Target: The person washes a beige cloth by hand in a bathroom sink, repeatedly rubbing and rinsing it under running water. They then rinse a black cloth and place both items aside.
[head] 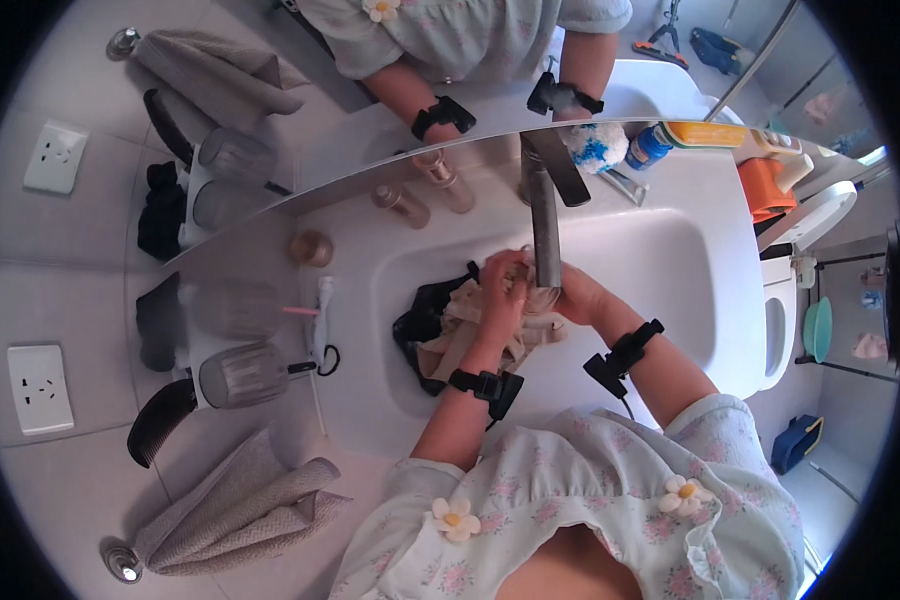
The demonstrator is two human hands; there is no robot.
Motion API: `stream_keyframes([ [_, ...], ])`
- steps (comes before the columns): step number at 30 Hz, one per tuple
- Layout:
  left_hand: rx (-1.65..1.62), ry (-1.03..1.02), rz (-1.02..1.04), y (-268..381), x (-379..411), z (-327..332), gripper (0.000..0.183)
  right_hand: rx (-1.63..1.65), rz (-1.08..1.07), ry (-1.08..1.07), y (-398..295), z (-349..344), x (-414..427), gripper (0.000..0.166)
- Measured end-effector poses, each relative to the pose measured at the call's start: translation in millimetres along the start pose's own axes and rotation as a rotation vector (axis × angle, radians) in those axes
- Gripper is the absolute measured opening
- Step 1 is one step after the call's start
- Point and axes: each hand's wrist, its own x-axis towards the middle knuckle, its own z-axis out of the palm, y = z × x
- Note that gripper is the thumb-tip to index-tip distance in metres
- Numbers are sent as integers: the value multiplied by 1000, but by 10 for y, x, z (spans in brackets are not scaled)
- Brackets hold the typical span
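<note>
My left hand (504, 294) and my right hand (579, 294) are together under the spout of a dark metal faucet (546, 232), over a white washbasin (645, 292). Between them they grip a beige cloth (457, 330), which hangs down into the basin. The faucet partly covers the cloth and the fingers of my right hand. A black cloth (420, 311) lies in the basin to the left, partly under the beige one. Each wrist wears a black strap with a small device.
Pump bottles (401, 206) and a round jar (312, 248) stand at the back left rim. An electric toothbrush (320, 319) lies on the left ledge. A tube (625, 187), a blue bottle (649, 147) and a white-and-blue fluffy ball (598, 148) sit behind the faucet. A mirror (330, 150) borders the back.
</note>
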Motion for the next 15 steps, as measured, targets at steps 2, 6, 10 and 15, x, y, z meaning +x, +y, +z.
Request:
stream_keyframes([
  [2,-696,4,-540,115,24,76,33,-324,-28,83,-210,18,-79,46],
  [6,-1531,-156,-1024,540,155,-79,51,-1052,-420,-6,-649,423,-306,36],
  [10,-1283,-52,-933,568,-19,58,50,-1159,-654,48,-381,430,-474,39],
  [15,-1529,41,-1136,-6,-253,491,41,-1240,-413,224,-2,269,-455,41],
])
